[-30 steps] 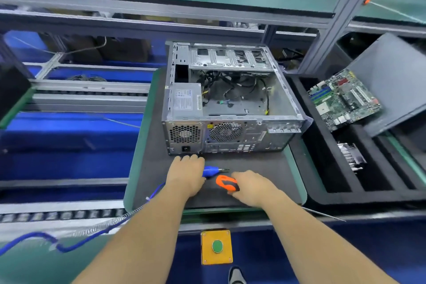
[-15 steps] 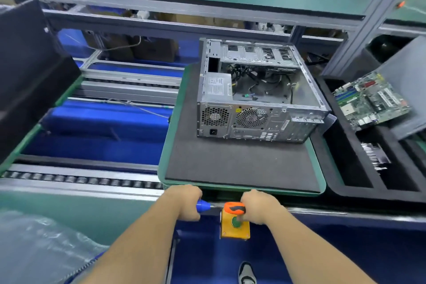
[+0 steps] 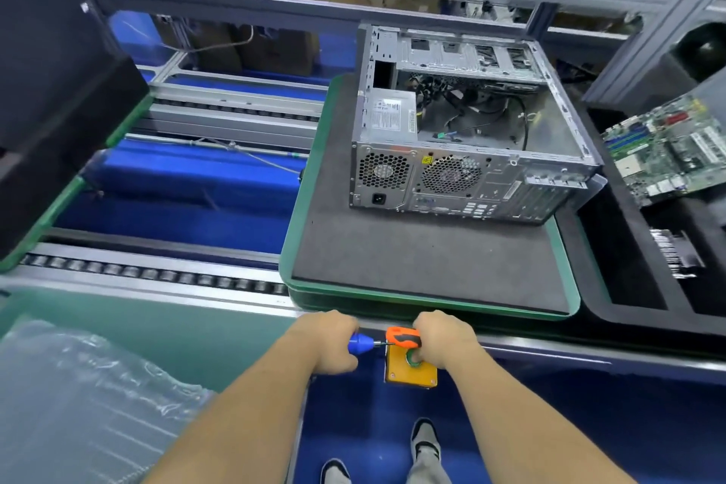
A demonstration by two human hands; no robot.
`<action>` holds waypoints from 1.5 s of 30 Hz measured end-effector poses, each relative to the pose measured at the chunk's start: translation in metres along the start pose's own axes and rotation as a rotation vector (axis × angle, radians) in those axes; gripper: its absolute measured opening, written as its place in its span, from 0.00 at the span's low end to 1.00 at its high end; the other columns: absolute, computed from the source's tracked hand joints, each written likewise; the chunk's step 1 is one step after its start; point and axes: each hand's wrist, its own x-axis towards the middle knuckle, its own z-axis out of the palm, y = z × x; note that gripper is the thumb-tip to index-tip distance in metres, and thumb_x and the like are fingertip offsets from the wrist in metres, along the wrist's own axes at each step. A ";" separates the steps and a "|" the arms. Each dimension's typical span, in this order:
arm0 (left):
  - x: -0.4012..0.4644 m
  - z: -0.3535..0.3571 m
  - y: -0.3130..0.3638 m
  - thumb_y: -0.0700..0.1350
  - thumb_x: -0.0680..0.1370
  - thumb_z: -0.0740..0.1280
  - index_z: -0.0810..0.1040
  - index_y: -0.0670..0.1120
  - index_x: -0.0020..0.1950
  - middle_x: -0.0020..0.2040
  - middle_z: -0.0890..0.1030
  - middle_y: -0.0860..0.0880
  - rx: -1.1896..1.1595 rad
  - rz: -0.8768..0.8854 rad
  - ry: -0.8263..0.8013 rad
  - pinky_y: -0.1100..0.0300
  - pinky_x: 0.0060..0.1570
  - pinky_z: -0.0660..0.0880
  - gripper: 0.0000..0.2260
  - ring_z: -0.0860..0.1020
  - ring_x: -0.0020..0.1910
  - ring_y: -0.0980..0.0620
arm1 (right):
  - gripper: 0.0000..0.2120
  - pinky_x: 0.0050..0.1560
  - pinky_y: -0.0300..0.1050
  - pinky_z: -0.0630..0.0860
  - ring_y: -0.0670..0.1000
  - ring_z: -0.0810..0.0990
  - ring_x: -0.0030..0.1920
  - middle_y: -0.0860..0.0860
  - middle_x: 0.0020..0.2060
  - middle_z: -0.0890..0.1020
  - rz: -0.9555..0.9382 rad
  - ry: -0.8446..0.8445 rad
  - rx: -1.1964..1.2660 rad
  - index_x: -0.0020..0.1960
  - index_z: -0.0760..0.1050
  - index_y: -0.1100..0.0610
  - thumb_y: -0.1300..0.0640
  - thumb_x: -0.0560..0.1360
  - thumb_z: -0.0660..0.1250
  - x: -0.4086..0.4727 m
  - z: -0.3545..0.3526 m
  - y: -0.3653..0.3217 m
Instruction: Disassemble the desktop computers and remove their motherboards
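An open grey desktop case (image 3: 463, 130) lies on a green-rimmed pallet (image 3: 310, 169) with a dark mat; inside I see only loose cables and the power supply. A green motherboard (image 3: 668, 147) lies in the black tray at the right. My left hand (image 3: 330, 342) grips a blue electric screwdriver (image 3: 359, 343) at the bench's front edge. My right hand (image 3: 446, 342) holds an orange-handled screwdriver (image 3: 402, 338) and rests over the green button of a yellow box (image 3: 410, 375).
A black foam tray (image 3: 624, 259) with compartments stands right of the pallet. A black case (image 3: 51, 82) sits on another pallet at far left. Roller rails (image 3: 157, 275) run along the conveyor. Bubble wrap (image 3: 78, 397) lies at lower left. An aluminium frame post (image 3: 652, 27) rises at the back right.
Both hands came off the pallet's mat and pulled back to the bench edge with their screwdrivers; the right hand now sits on the yellow button box. The pallet with the case lies farther from me.
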 end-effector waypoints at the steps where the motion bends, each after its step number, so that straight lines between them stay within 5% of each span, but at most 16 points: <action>1: 0.001 -0.001 0.001 0.50 0.71 0.66 0.70 0.50 0.46 0.37 0.71 0.53 -0.005 0.000 0.003 0.58 0.35 0.65 0.08 0.73 0.39 0.46 | 0.13 0.46 0.49 0.79 0.54 0.81 0.46 0.50 0.46 0.82 0.007 0.022 -0.012 0.52 0.77 0.54 0.50 0.72 0.75 0.000 -0.001 -0.003; 10: 0.002 -0.034 0.013 0.50 0.69 0.67 0.70 0.52 0.43 0.40 0.73 0.53 -0.030 0.001 -0.024 0.58 0.37 0.67 0.08 0.74 0.40 0.47 | 0.10 0.48 0.50 0.77 0.57 0.81 0.50 0.53 0.51 0.81 -0.025 0.192 0.131 0.54 0.75 0.54 0.51 0.76 0.67 -0.034 -0.020 0.004; 17: 0.005 -0.062 0.037 0.51 0.70 0.66 0.70 0.51 0.42 0.43 0.76 0.51 -0.213 -0.021 0.121 0.56 0.41 0.70 0.07 0.74 0.41 0.46 | 0.06 0.41 0.48 0.70 0.56 0.75 0.41 0.50 0.41 0.73 0.051 0.307 0.410 0.47 0.64 0.52 0.53 0.74 0.61 -0.064 -0.058 0.057; 23: 0.008 -0.073 0.057 0.52 0.70 0.64 0.67 0.52 0.40 0.40 0.73 0.53 -0.259 -0.069 0.186 0.57 0.38 0.67 0.08 0.73 0.40 0.49 | 0.07 0.43 0.47 0.71 0.59 0.79 0.49 0.56 0.53 0.80 0.155 0.428 0.374 0.54 0.67 0.55 0.53 0.80 0.60 -0.080 -0.055 0.099; 29: 0.012 -0.078 0.073 0.51 0.72 0.63 0.66 0.51 0.42 0.42 0.75 0.53 -0.383 -0.122 0.246 0.56 0.38 0.67 0.08 0.73 0.42 0.48 | 0.14 0.43 0.48 0.73 0.54 0.76 0.43 0.51 0.48 0.76 0.152 0.443 0.411 0.64 0.65 0.52 0.46 0.83 0.57 -0.088 -0.050 0.114; 36: 0.016 -0.072 0.083 0.51 0.75 0.62 0.67 0.53 0.48 0.46 0.75 0.52 -0.354 -0.198 0.335 0.56 0.41 0.70 0.06 0.75 0.44 0.47 | 0.13 0.48 0.47 0.76 0.55 0.79 0.46 0.54 0.53 0.79 0.153 0.448 0.508 0.64 0.67 0.54 0.56 0.80 0.59 -0.091 -0.048 0.127; 41: 0.020 -0.071 0.091 0.51 0.76 0.63 0.70 0.51 0.50 0.46 0.77 0.51 -0.415 -0.273 0.425 0.56 0.40 0.72 0.07 0.76 0.42 0.48 | 0.01 0.43 0.46 0.74 0.55 0.76 0.40 0.50 0.43 0.78 0.191 0.550 0.580 0.49 0.73 0.52 0.56 0.78 0.63 -0.091 -0.056 0.124; 43: 0.023 -0.073 0.095 0.51 0.76 0.65 0.72 0.49 0.49 0.44 0.78 0.51 -0.505 -0.293 0.481 0.56 0.39 0.72 0.07 0.77 0.40 0.48 | 0.07 0.42 0.47 0.74 0.56 0.75 0.40 0.50 0.39 0.76 0.185 0.615 0.607 0.40 0.70 0.51 0.56 0.77 0.63 -0.088 -0.062 0.119; 45: 0.026 -0.078 0.100 0.50 0.77 0.66 0.74 0.47 0.48 0.42 0.78 0.50 -0.613 -0.278 0.534 0.56 0.38 0.72 0.07 0.76 0.38 0.49 | 0.07 0.42 0.48 0.73 0.56 0.78 0.44 0.50 0.42 0.73 0.175 0.679 0.521 0.43 0.70 0.53 0.53 0.79 0.63 -0.083 -0.068 0.116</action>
